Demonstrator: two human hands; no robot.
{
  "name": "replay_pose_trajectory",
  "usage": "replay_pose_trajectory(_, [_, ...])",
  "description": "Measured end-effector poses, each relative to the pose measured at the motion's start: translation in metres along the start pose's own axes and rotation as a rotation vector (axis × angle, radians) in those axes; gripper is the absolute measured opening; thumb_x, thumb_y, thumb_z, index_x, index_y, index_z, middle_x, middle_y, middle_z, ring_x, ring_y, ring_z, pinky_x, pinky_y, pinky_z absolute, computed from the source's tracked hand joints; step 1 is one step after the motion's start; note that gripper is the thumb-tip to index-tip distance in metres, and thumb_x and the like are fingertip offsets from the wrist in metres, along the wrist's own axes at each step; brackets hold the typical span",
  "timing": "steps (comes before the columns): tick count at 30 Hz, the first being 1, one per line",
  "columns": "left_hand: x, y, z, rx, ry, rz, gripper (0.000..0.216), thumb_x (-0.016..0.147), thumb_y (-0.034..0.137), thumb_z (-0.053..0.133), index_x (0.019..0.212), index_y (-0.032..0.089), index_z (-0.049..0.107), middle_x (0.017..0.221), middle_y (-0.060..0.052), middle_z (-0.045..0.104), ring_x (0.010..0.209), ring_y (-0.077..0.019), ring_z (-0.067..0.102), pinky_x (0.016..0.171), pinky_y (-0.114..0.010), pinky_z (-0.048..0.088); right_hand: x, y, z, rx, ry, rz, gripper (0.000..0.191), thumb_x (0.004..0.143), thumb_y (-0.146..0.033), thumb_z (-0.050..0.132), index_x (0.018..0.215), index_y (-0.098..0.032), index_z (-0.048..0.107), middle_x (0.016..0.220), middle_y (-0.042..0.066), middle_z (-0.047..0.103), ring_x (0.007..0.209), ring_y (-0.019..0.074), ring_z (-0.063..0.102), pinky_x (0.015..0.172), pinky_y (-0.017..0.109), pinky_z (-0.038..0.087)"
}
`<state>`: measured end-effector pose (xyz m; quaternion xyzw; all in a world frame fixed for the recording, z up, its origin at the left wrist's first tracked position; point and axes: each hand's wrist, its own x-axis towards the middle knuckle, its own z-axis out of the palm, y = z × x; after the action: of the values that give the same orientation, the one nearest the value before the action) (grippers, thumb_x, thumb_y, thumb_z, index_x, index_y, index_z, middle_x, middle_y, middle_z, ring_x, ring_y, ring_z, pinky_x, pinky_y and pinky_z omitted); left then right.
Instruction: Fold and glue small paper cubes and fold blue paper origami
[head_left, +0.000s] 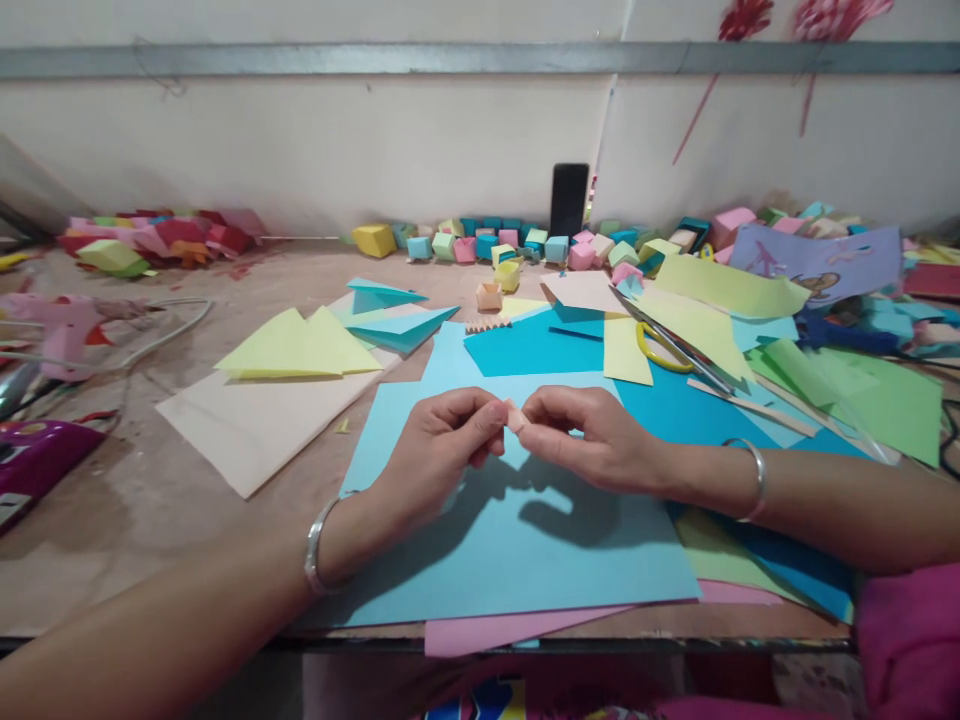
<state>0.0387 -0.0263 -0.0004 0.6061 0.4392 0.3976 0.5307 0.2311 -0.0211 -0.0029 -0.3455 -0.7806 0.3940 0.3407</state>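
A small piece of folded peach paper (515,416) is pinched between both hands, above a large light blue sheet (525,560). My left hand (457,430) grips its left side with thumb and fingertips. From the right, my right hand (592,435) holds the same piece, fingers curled; most of the paper is hidden behind the fingertips. Beyond the hands lie a darker blue sheet (525,345), a zigzag-edged peach strip (487,326) and a little peach paper box (489,296).
Yellow-handled scissors (664,350) rest on sheets at the right. Several small paper boxes (465,248) line the wall, near an upright phone (569,198). At the left are a pink glue gun (64,325), a purple device (45,460) and folded yellow paper (296,345).
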Motion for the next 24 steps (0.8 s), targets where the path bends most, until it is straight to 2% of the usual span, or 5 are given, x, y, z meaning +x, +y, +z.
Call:
replay_pose_trajectory(6, [0.000,0.001,0.004,0.054,0.043,0.019,0.022,0.085,0.034,0.066,0.076,0.015,0.071,0.068,-0.002,0.068,0.052,-0.0086,0.055,0.044,-0.018,0.042,0.000,0.004,0.005,-0.144,0.132,-0.081,0.028,0.094,-0.031,0.051,0.069,-0.019,0.055,0.064,-0.003,0.053,0.056,0.0080,0.042,0.053,0.022,0.033])
replay_pose_trajectory(10, [0.001,-0.003,0.004,0.087,0.105,0.100,0.017,0.076,0.026,0.074,0.090,0.017,0.072,0.080,-0.003,0.073,0.063,-0.0127,0.064,0.051,-0.021,0.052,0.001,0.010,0.002,-0.360,0.134,-0.231,0.019,0.089,-0.019,0.050,0.070,-0.020,0.053,0.062,-0.002,0.053,0.055,0.0092,0.040,0.055,0.024,0.033])
replay_pose_trajectory(15, [0.002,0.000,0.003,0.082,0.113,0.173,0.003,0.073,0.016,0.072,0.076,0.017,0.073,0.078,-0.001,0.069,0.067,-0.0131,0.066,0.057,-0.022,0.057,0.000,0.019,-0.001,-0.627,0.132,-0.398,0.023,0.090,-0.019,0.044,0.071,-0.020,0.057,0.063,0.002,0.058,0.061,0.0136,0.048,0.058,0.027,0.035])
replay_pose_trajectory(21, [0.006,0.000,-0.003,-0.064,0.071,0.028,0.005,0.072,0.016,0.076,0.074,0.017,0.071,0.074,0.000,0.071,0.064,-0.0117,0.067,0.062,-0.022,0.056,0.004,0.020,-0.004,-0.438,0.138,-0.461,0.020,0.098,-0.029,0.049,0.098,-0.018,0.065,0.090,0.007,0.074,0.081,0.0159,0.066,0.070,0.027,0.047])
replay_pose_trajectory(24, [0.007,-0.005,-0.005,-0.121,-0.006,-0.043,0.007,0.074,0.020,0.078,0.078,0.018,0.073,0.075,0.000,0.073,0.065,-0.0115,0.067,0.064,-0.022,0.055,0.005,0.018,-0.007,-0.367,0.129,-0.448,0.017,0.097,-0.024,0.050,0.098,-0.020,0.067,0.087,0.003,0.075,0.078,0.0132,0.068,0.068,0.023,0.047])
